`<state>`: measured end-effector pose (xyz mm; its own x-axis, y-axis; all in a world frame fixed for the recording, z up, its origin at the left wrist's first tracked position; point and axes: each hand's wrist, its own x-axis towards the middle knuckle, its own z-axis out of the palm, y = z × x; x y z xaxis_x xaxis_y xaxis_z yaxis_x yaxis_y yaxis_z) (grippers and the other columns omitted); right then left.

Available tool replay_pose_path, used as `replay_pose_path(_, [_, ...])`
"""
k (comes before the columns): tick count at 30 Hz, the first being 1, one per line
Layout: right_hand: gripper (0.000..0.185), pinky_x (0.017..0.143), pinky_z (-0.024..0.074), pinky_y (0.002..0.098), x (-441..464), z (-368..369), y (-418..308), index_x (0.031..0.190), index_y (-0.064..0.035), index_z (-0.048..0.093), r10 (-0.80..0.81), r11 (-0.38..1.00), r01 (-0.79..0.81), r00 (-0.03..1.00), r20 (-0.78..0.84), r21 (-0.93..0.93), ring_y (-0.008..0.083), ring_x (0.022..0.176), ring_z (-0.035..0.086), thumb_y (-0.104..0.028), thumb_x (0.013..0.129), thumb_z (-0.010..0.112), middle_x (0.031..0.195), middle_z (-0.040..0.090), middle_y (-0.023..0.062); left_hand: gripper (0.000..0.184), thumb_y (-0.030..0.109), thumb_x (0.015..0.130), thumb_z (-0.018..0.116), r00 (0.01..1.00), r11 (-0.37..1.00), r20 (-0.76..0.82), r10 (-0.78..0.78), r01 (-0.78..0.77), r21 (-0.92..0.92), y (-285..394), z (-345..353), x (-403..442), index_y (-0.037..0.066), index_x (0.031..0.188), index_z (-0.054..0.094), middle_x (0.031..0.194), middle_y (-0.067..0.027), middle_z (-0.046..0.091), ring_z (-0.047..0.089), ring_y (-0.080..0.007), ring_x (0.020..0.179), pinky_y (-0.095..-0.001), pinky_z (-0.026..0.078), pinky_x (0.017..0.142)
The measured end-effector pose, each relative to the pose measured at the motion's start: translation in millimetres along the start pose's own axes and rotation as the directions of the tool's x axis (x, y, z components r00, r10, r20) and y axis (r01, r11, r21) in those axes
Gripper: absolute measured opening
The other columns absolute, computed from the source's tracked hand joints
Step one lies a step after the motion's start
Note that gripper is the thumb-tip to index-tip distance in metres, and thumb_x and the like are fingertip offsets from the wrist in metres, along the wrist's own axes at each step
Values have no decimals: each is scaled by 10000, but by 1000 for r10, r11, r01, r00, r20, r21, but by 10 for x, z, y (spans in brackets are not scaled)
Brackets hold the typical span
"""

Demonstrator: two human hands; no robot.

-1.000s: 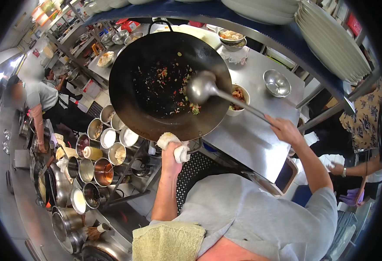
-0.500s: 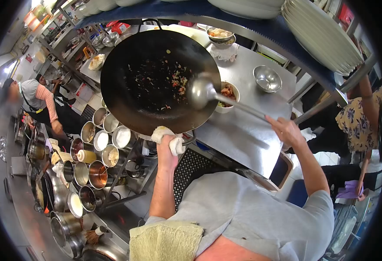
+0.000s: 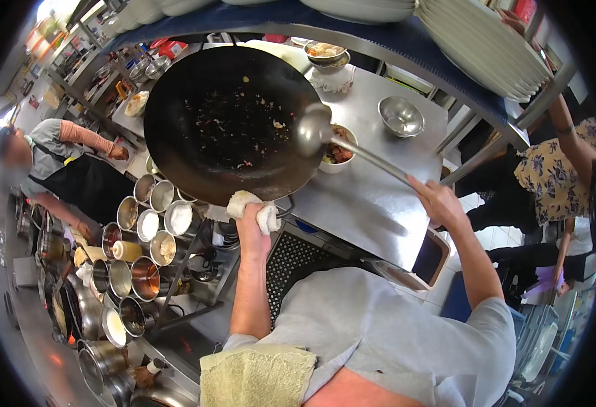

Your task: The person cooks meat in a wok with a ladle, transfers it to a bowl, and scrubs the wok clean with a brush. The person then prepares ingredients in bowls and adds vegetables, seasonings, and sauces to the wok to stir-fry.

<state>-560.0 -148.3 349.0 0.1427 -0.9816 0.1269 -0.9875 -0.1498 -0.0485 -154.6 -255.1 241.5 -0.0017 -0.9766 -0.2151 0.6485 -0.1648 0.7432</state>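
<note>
Grip: the left hand (image 3: 250,222) is clamping its curled fingers on a folded white cloth (image 3: 267,218), pressing it to the near rim of the wok (image 3: 200,159); the right hand (image 3: 439,205) is wrapping its fingers around the ladle (image 3: 313,130) near the handle's end
Wok: hanging tilted in front of the person, its dark inside facing the camera, oily bits of food (image 3: 244,164) clinging to it
Ladle bowl: hovering over the wok's right side; whether it is touching the metal, I cannot tell
White bowl: the white bowl (image 3: 330,167) is standing on the steel table (image 3: 393,190) just beside the wok's right edge, holding reddish-brown food, the ladle partly covering it
Changed since half a second ago: fewer bits are lying in the wok, the cluster near the ladle mostly going; both hands are keeping their holds; the co-worker (image 3: 74,173) at left is now holding one arm outstretched
Count: one wok, one ladle, one cloth and one white bowl are showing; one shiny steel bowl (image 3: 401,117) is standing farther right; one yellow squeeze bottle (image 3: 127,252) is lying among the seasoning pots (image 3: 145,279), too crowded for counting
</note>
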Motion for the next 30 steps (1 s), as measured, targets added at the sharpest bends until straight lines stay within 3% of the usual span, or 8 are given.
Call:
replay_pose_path(3, [537, 701, 510, 449, 485, 229, -278, 1409, -271, 452, 10, 951, 44, 985, -173, 306, 389, 755, 618, -136, 905, 576, 837, 608, 208, 175, 136, 847, 532, 999, 999, 26, 39, -39, 6, -6, 93, -77, -17, 797, 599, 796, -129, 631, 625, -222, 744, -335, 502, 704])
replay_pose_path(5, [575, 748, 497, 466, 844, 310, -663, 1434, -303, 402, 139, 909, -94, 987, -84, 407, 407, 818, 613, -154, 909, 581, 892, 619, 224, 151, 121, 829, 525, 998, 998, 22, 55, -55, -6, -21, 155, -131, -13, 800, 589, 805, -123, 625, 624, -224, 751, -345, 502, 730])
replay_pose_path(7, [574, 753, 491, 475, 1014, 530, -815, 1434, -307, 395, 143, 886, -65, 980, -137, 458, 411, 811, 613, -174, 910, 587, 900, 619, 227, 153, 121, 830, 526, 997, 997, 11, 73, -73, -22, -39, 195, -160, -16, 807, 590, 810, -125, 625, 624, -223, 751, -346, 503, 731])
replay_pose_path(19, [561, 660, 489, 449, -563, -352, 41, 1400, -225, 466, 134, 985, -142, 987, 83, 100, 347, 727, 618, -127, 871, 621, 774, 589, 161, 160, 161, 849, 533, 995, 995, 1, 100, -100, -18, 2, 190, 447, 23, 788, 586, 777, -92, 630, 615, -188, 716, -315, 495, 640])
replay_pose_path(22, [569, 673, 494, 436, -581, -389, 129, 1408, -223, 456, 167, 968, -178, 983, 72, 179, 351, 739, 622, -118, 872, 619, 778, 593, 158, 162, 169, 853, 536, 994, 994, 12, 108, -109, 30, 77, 83, 570, 28, 793, 587, 773, -84, 624, 613, -182, 714, -315, 495, 647])
replay_pose_path(25, [557, 763, 492, 435, -199, -257, -94, 1412, -168, 438, 171, 882, -175, 984, 49, 436, 404, 847, 628, -103, 886, 608, 1031, 648, 223, 186, 182, 866, 530, 995, 994, -11, 103, -102, 37, 234, 244, 337, 36, 764, 584, 779, -81, 622, 614, -185, 718, -328, 492, 635])
replay_pose_path(27, [529, 836, 486, 417, 223, 17, -303, 1404, -138, 443, 109, 815, -38, 990, -88, 578, 392, 970, 634, -125, 899, 601, 1139, 615, 250, 211, 191, 872, 526, 999, 998, -1, 52, -52, 17, 238, 174, 235, 38, 735, 578, 783, -97, 632, 619, -196, 718, -334, 489, 621])
replay_pose_path(30, [504, 876, 480, 401, 934, 210, -780, 1397, -135, 451, 132, 724, -91, 991, -8, 684, 382, 1049, 619, -150, 913, 591, 1135, 609, 259, 204, 192, 871, 526, 997, 1000, -70, 21, -22, -18, 240, 246, 8, 36, 751, 579, 791, -118, 646, 624, -203, 720, -330, 489, 617])
